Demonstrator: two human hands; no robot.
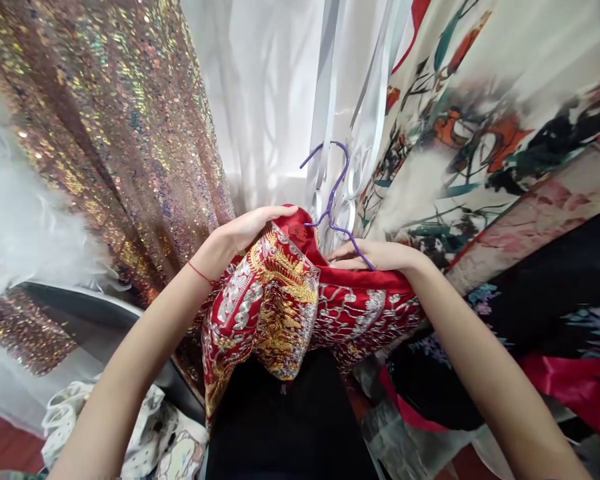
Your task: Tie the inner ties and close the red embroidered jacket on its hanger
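A red jacket with gold and silver embroidery hangs in front of my body, its collar opened at the top. My left hand grips the left side of the collar, thumb lying along its red edge. On the other side, my right hand reaches behind the red lining, with its fingers partly hidden by cloth. A purple wire hanger rises out of the neckline, hook upward; one of its arms crosses in front of my right hand. Whether those fingers also touch the hanger cannot be made out.
A sequinned gold garment hangs at the left beside white feathery trim. Cream fabric with a painted floral print hangs at the right. White curtains fill the back. A dark chair back and spotted white cloth are lower left.
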